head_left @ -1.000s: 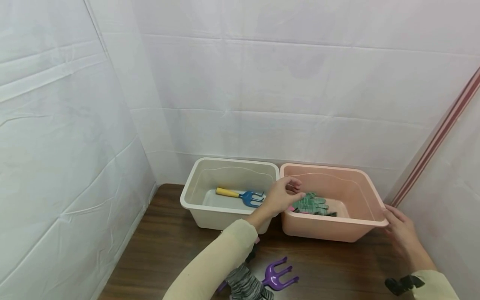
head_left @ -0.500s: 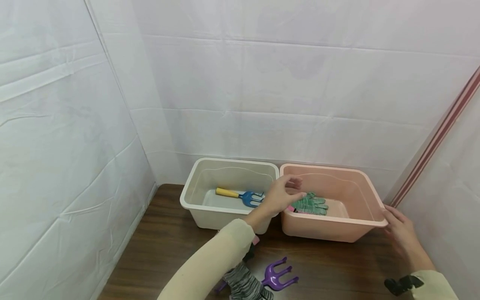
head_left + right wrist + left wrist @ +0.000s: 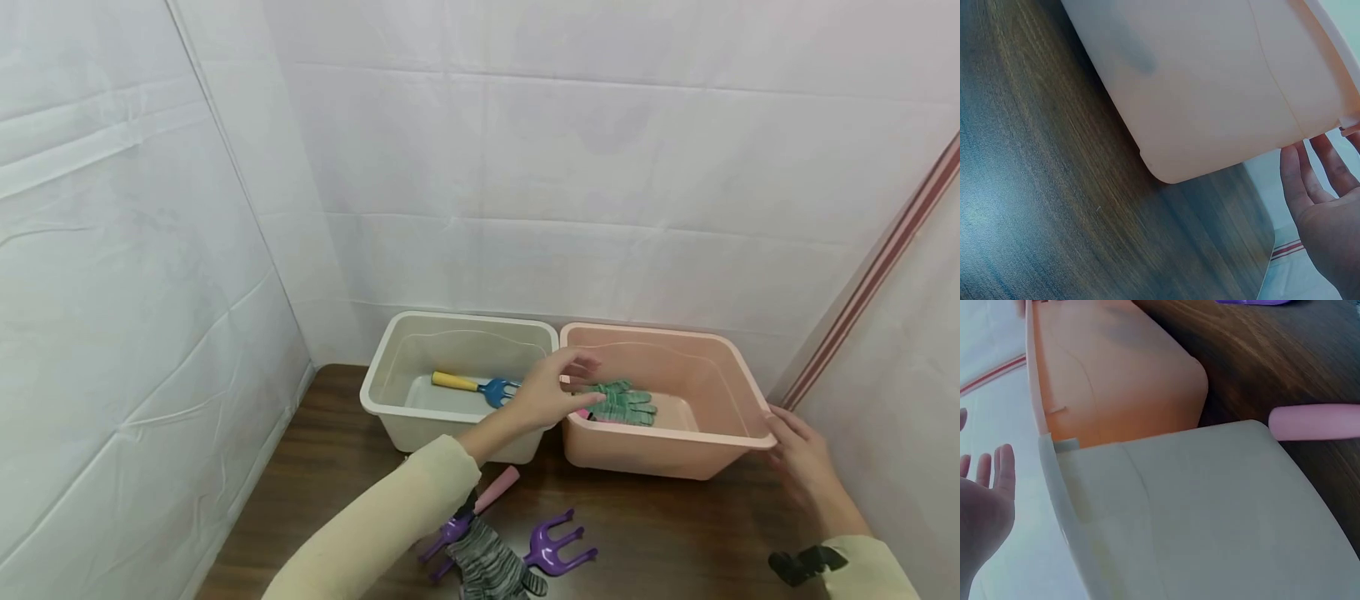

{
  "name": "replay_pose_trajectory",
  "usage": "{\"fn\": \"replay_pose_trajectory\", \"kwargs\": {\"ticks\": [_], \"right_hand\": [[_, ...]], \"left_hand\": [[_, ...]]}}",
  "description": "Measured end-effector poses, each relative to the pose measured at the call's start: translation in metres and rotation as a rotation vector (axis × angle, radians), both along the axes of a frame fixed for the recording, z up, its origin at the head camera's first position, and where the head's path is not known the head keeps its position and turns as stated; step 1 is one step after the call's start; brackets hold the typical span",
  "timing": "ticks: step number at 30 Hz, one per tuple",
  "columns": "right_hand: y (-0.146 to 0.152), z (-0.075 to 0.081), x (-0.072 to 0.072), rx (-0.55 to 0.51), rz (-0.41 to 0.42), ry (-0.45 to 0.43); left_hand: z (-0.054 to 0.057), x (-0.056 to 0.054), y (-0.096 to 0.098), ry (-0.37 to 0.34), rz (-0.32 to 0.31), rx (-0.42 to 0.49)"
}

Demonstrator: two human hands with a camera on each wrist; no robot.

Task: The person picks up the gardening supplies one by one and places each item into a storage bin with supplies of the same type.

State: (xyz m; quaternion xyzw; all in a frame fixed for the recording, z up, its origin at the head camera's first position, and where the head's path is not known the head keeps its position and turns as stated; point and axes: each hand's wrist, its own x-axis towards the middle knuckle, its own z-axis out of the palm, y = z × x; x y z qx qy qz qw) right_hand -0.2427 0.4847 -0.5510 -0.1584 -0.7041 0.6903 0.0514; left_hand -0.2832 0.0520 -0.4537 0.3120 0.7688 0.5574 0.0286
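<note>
Its grip wide, the left hand arches at the left end of the smooth plastic pink tub, whose right rim the right hand holds. Inside lies a marled green glove; 1 pale tub with a blue fork stands alongside on the woodgrain worktop.

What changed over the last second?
Left hand shifted slightly left, holding nothing; its forearm swung left, uncovering more of the pink handle. A dark bit by the front rim of the pink tub went out of sight. Nothing newly held. Same: right hand at that tub's right end, green glove, yellow-handled fork in the grey tub, purple fork.
</note>
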Motion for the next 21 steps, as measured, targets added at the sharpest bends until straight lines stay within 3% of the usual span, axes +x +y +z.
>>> {"fn": "replay_pose_trajectory", "kwargs": {"ticks": [8, 13, 17, 21], "right_hand": [[-0.002, -0.001, 0.002, 0.035, -0.022, -0.012], [-0.004, -0.003, 0.003, 0.006, -0.029, 0.003], [-0.005, -0.004, 0.001, -0.024, -0.017, 0.017], [-0.006, -0.004, -0.001, -0.036, -0.01, 0.023]], "left_hand": [[0.0, 0.012, -0.021, 0.006, -0.036, -0.039], [-0.003, 0.017, -0.036, -0.018, -0.008, -0.027], [-0.004, 0.019, -0.046, 0.008, 0.015, -0.034], [-0.005, 0.02, -0.053, 0.009, -0.003, -0.023]]}}
